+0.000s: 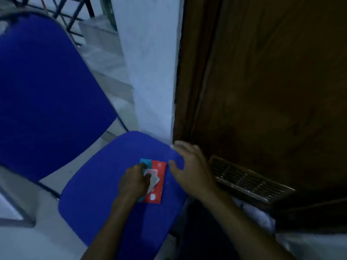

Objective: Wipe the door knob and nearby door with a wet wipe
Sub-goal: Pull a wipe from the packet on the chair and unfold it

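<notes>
A blue padded chair [90, 194] stands left of the wooden door [272, 81], its backrest rising at the far left and its seat running up close to the door frame; the seat seems to serve as a makeshift shelf, keeping the wipes within reach of the door. On that seat, toward its door-side half, lies a flat red and teal wet wipe packet [157, 180], lying face up so that its opening can be reached from above. The left hand [133, 182] rests on the packet's left part with fingers curled; they appear to pinch a pale wet wipe [154, 182] that sticks up from the opening near the middle of the packet, probably to draw a sheet out, though the blur makes the exact hold hard to read. Just right of the packet the right hand [189, 166] hovers above the seat edge nearest the door, fingers spread and relaxed, holding nothing; my judgement is that it is poised to steady the packet or to take the sheet. Right of that hand, low in the door, a slatted metal vent grille [249, 182] is set into the wood. The door knob is not in view, being presumably higher up than the camera looks. The wiping itself has not begun; the step in hand is fetching a wipe.
</notes>
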The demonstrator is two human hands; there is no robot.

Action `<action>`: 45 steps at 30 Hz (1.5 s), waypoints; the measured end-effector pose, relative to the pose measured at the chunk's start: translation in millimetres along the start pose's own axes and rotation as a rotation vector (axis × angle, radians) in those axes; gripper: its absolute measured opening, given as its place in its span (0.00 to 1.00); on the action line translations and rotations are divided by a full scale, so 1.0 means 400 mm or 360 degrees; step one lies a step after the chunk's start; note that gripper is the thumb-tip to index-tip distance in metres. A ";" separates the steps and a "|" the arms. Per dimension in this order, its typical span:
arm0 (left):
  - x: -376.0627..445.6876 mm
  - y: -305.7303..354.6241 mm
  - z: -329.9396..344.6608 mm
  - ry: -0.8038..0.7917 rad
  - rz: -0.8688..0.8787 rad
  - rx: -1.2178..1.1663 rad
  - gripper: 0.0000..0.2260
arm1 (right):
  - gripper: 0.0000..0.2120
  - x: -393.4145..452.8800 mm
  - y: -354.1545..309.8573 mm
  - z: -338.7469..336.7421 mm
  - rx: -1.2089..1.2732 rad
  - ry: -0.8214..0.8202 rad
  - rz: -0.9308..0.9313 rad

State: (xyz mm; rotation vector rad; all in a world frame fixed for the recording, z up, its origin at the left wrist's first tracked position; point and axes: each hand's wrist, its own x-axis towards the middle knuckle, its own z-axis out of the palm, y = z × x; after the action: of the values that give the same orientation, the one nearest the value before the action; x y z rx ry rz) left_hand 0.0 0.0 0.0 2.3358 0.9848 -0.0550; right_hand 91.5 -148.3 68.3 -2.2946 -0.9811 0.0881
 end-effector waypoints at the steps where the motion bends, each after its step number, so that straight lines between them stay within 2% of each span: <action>1: 0.008 -0.016 0.007 -0.0047 -0.0028 0.0036 0.14 | 0.22 0.000 -0.001 0.043 0.0074 -0.0101 0.0099; 5: 0.020 -0.063 0.023 -0.0248 -0.0050 0.0126 0.07 | 0.20 0.000 0.000 0.184 0.0161 -0.0438 0.0362; 8: 0.024 -0.083 0.027 -0.0262 -0.0026 -0.0084 0.05 | 0.20 -0.004 0.004 0.250 0.0278 -0.0579 0.0625; 15: 0.039 -0.103 0.031 -0.0299 0.0038 -0.0272 0.04 | 0.17 0.021 0.012 0.322 0.0403 -0.0568 0.1051; 17: 0.035 -0.105 0.030 -0.0284 0.0053 -0.0290 0.05 | 0.13 0.029 0.009 0.324 0.0477 -0.0590 0.1180; 20: 0.029 -0.107 0.026 -0.0270 0.0050 -0.0340 0.06 | 0.03 0.028 0.010 0.328 0.0537 -0.0603 0.1213; 22: 0.027 -0.106 0.022 -0.0265 0.0052 -0.0337 0.06 | 0.06 0.021 0.009 0.320 0.0648 -0.0558 0.1228; 27: 0.015 -0.110 0.002 -0.0267 0.0098 -0.0348 0.08 | 0.03 -0.004 0.009 0.261 0.1068 -0.0316 0.1328; 29: 0.013 -0.102 -0.012 -0.0241 0.0072 -0.0381 0.12 | 0.04 -0.012 0.015 0.229 0.1241 -0.0230 0.1374; 32: -0.002 -0.051 -0.048 -0.0289 -0.0097 -0.0833 0.18 | 0.05 -0.021 0.021 0.172 0.1631 -0.0117 0.1432; 35: -0.024 0.026 -0.081 -0.0675 -0.0299 -0.1301 0.22 | 0.05 -0.039 0.025 0.110 0.1947 -0.0045 0.1397; 37: -0.036 0.072 -0.094 -0.0763 -0.0170 -0.1385 0.21 | 0.06 -0.053 0.028 0.066 0.2080 -0.0020 0.1358; 39: -0.049 0.132 -0.109 -0.0759 0.0025 -0.1402 0.17 | 0.12 -0.069 0.033 0.005 0.2164 -0.0012 0.1303; 42: -0.064 0.219 -0.137 -0.0841 0.0305 -0.1295 0.18 | 0.20 -0.094 0.036 -0.099 0.2206 -0.0038 0.1195; 45: -0.085 0.325 -0.167 -0.0965 0.0595 -0.1070 0.16 | 0.15 -0.125 0.037 -0.207 0.2091 -0.0022 0.1015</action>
State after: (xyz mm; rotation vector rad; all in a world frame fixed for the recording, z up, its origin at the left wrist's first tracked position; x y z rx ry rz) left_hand 49.5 -56.8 130.0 1.6755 0.2014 -0.2287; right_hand 89.3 -233.0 116.8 -1.2418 -0.0124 0.7579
